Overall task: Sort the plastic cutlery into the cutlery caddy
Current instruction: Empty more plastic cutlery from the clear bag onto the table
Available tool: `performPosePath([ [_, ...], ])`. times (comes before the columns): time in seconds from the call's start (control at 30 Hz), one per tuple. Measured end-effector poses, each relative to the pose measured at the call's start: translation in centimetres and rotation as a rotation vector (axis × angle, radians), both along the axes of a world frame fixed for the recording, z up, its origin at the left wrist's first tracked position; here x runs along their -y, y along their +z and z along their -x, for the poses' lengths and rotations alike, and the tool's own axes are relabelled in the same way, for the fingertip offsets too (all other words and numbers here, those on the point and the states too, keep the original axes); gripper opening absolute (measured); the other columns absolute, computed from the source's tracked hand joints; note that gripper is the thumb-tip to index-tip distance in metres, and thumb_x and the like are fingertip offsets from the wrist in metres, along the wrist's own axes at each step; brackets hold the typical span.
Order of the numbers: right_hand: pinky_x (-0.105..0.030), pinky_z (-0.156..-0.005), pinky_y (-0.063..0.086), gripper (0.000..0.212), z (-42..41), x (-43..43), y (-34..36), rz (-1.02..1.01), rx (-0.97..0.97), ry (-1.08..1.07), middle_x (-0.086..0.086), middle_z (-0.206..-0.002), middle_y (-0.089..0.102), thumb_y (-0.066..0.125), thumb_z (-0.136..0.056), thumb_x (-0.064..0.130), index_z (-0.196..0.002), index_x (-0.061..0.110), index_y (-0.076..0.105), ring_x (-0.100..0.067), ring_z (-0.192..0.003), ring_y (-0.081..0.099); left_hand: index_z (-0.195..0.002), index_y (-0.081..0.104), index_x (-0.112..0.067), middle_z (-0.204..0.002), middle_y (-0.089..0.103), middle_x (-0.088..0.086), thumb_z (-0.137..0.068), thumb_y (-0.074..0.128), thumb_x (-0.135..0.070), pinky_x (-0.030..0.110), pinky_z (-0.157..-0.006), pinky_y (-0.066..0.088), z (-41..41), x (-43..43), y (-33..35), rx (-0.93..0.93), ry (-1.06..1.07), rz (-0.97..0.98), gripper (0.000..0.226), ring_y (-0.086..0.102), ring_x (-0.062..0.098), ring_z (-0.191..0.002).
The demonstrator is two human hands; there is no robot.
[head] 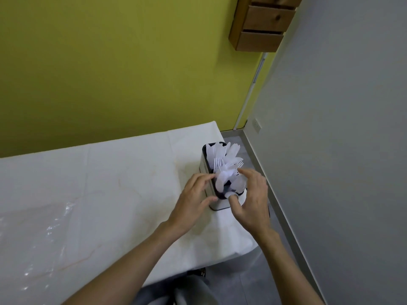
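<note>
Inspection, head view. A white rectangular cutlery caddy with a dark rim [218, 206] stands upright near the right edge of the white-covered surface [110, 183], close to its far right corner. White plastic cutlery [222, 154] stands packed in it and fans out above the rim. Fork tines [218, 162] show in the middle, and broad spoon bowls [220, 182] show in the nearest compartment. The pieces at the far end are too blurred to identify.

The left hand [196, 194] lies against the caddy's left wall with its fingers nearly straight. Its fingertips reach the rim and its thumb is at the near left corner. The right hand [251, 194] arches over the nearest compartment with fingers apart, the forefinger over the cutlery and the thumb at the near rim. I cannot tell whether it grips a piece.

A crinkled clear plastic sheet [44, 227] lies on the surface at the left. A wooden drawer unit [264, 20] hangs on the yellow-green wall [110, 62].
</note>
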State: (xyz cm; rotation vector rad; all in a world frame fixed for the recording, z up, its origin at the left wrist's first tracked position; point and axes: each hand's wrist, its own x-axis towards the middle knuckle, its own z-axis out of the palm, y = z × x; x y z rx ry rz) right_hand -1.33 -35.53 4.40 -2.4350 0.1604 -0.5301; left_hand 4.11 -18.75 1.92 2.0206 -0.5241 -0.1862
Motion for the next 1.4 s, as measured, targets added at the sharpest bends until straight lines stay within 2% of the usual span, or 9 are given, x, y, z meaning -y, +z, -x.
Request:
performPosePath([
  [0.23,-0.037,-0.118,0.027,0.054,-3.4,-7.7,0.6,0.047,0.048,0.205,-0.008,-0.143,0.048,0.056,-0.079,0.019,-0.131,0.005,0.052,-0.024,-0.135,0.042,-0.130,0.052,-0.023,-0.136,0.045,-0.013,-0.094,0.059,-0.023,0.010,-0.104,0.031,-0.5,-9.0,-0.7,0.033,0.340,-0.124,0.037,0.037,0.000,-0.128],
  [0.47,-0.037,-0.124,0.004,0.068,-4.6,-18.0,-3.4,0.102,-0.327,0.430,-0.001,-0.164,0.011,0.051,-0.095,0.043,-0.152,0.014,0.025,-0.016,-0.152,0.002,-0.147,0.029,-0.007,-0.160,0.013,0.012,-0.097,0.050,-0.022,0.039,-0.120,0.012,1.3,-22.4,-5.4,-0.273,0.727,-0.488,0.056,0.002,0.030,-0.149],
  [0.6,-0.029,-0.122,-0.005,0.067,-4.6,-22.3,-4.8,0.085,-0.459,0.487,0.000,-0.164,0.008,0.047,-0.098,0.044,-0.153,0.016,0.021,-0.014,-0.152,-0.003,-0.152,0.009,-0.007,-0.161,-0.004,0.014,-0.098,0.045,-0.033,0.052,-0.118,0.010,3.7,-28.5,-7.6,-0.541,0.807,-0.805,0.070,-0.006,0.042,-0.146],
  [0.77,-0.024,-0.120,-0.003,0.063,-4.4,-24.9,-5.5,0.026,-0.534,0.456,0.000,-0.163,0.015,0.049,-0.098,0.039,-0.152,0.016,0.024,-0.016,-0.152,0.005,-0.151,0.014,-0.012,-0.162,-0.001,0.005,-0.102,0.036,-0.032,0.049,-0.116,0.022,4.8,-30.9,-9.2,-0.522,0.670,-0.859,0.057,0.006,0.044,-0.144],
  [0.9,-0.031,-0.121,0.018,0.059,-3.7,-24.8,-5.6,-0.043,-0.597,0.404,0.002,-0.158,0.027,0.052,-0.097,0.033,-0.149,0.018,0.029,-0.016,-0.148,0.017,-0.148,0.022,-0.016,-0.161,0.009,0.004,-0.102,0.032,-0.034,0.043,-0.104,0.038,3.2,-29.4,-8.4,-0.470,0.646,-0.920,0.050,0.023,0.042,-0.137],
  [1.03,-0.023,-0.102,0.033,0.051,-3.1,-23.6,-5.9,-0.081,-0.656,0.338,0.007,-0.146,0.043,0.055,-0.096,0.032,-0.143,0.022,0.037,-0.014,-0.137,0.035,-0.142,0.035,-0.019,-0.158,0.020,0.012,-0.103,0.024,-0.029,0.040,-0.105,0.028,0.4,-26.3,-8.2,-0.447,0.520,-0.823,0.042,0.041,0.039,-0.126],
  [1.13,-0.022,-0.091,0.043,0.035,-3.1,-22.7,-6.3,-0.111,-0.717,0.302,0.007,-0.126,0.060,0.055,-0.096,0.033,-0.129,0.022,0.053,-0.014,-0.118,0.054,-0.136,0.051,-0.020,-0.153,0.034,0.009,-0.103,0.030,-0.026,0.033,-0.105,0.022,-1.0,-23.2,-6.8,-0.464,0.517,-0.562,0.039,0.040,0.034,-0.128],
  [1.3,-0.031,-0.076,0.060,0.025,-3.4,-22.5,-5.7,-0.481,-0.899,0.242,0.004,-0.086,0.074,0.061,-0.092,0.040,-0.093,0.017,0.070,-0.016,-0.082,0.070,-0.119,0.067,-0.010,-0.119,0.066,0.013,-0.098,0.051,-0.024,0.020,-0.084,0.040,-1.7,-19.5,-4.6,-0.499,0.598,-0.102,0.030,0.059,0.026,-0.112],
  [1.4,-0.032,-0.070,0.062,0.017,-3.0,-22.1,-5.5,-0.701,-0.969,0.214,-0.006,-0.084,0.075,0.065,-0.090,0.024,-0.091,0.009,0.072,-0.022,-0.077,0.073,-0.118,0.069,-0.017,-0.110,0.071,0.005,-0.093,0.058,-0.025,0.023,-0.089,0.045,-1.8,-18.4,-4.1,-0.598,0.640,-0.014,0.028,0.065,0.022,-0.100],
])
